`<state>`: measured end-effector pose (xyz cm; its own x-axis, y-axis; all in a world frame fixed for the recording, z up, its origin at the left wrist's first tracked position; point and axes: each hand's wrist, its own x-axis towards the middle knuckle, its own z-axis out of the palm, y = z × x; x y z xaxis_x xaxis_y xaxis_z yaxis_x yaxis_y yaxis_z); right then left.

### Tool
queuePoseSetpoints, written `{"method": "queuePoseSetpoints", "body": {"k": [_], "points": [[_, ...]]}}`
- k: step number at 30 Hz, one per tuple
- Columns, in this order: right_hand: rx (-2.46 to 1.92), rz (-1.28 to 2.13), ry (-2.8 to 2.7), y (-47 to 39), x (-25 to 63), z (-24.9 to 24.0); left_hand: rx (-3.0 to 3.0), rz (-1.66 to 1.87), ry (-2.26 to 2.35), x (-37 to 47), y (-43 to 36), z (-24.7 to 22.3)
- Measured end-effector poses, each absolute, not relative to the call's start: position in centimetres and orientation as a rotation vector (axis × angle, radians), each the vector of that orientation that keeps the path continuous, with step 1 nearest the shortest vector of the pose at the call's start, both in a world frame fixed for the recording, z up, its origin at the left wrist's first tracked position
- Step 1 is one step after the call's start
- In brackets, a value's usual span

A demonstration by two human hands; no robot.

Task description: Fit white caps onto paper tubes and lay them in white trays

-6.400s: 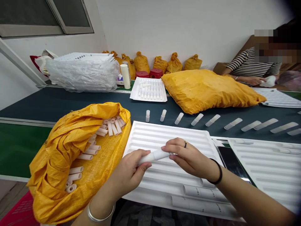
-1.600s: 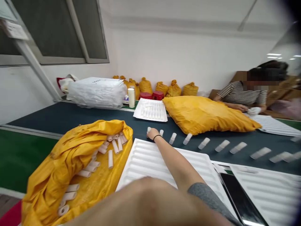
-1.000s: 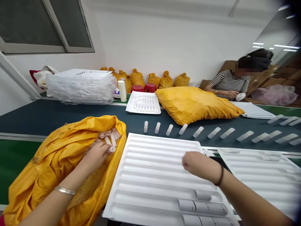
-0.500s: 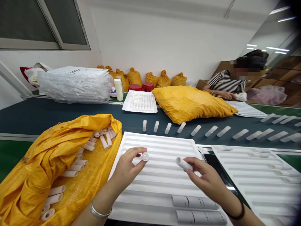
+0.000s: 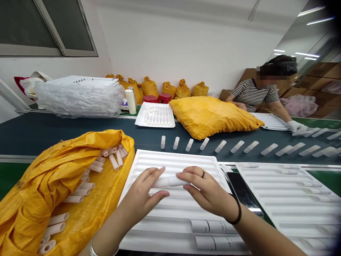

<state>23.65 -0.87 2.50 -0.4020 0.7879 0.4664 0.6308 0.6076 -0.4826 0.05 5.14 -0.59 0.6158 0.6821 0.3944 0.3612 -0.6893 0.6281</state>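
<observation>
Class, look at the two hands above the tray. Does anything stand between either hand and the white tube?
Nothing visible does. The right hand holds one end of the white tube; the left hand is open around the other. The tray lies below, not between.

Open sack cut off left; held tube partly hidden.

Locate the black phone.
In the head view, the black phone lies right of centre, between the near left tray and the near right tray, to the right of the right hand.
</observation>
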Motion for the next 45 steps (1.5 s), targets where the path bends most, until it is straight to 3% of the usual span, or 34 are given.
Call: {"method": "queuePoseSetpoints", "body": {"k": [5,13,27,30,35,40,45], "points": [[-1.192,0.444,-2.001,-0.4,23.5,1.1,2.344,0.772,0.823,0.0,5.5,-0.2],[-1.31,1.22,-1.466,0.4,23.0,-0.6,2.83,0.953,0.769,0.0,5.0,-1.1],[-1.336,1.961,-0.881,1.3,21.4,0.1,3.159,0.998,0.542,-1.0,5.3,-1.0],[-1.408,1.721,-1.255,1.6,21.1,-0.2,3.11,0.939,0.618,-1.0,5.6,-1.4],[-1.267,0.727,-2.14,1.4,20.8,-0.1,3.033,0.877,0.779,-1.4,5.3,-1.8],[-1.109,0.545,-2.357,2.7,19.0,0.0,3.04,0.819,0.818,-2.8,4.7,-2.1],[-1.698,0.289,-2.381,10.9,16.7,-0.6,2.813,0.515,1.398,-6.5,10.6,-4.7]]}}
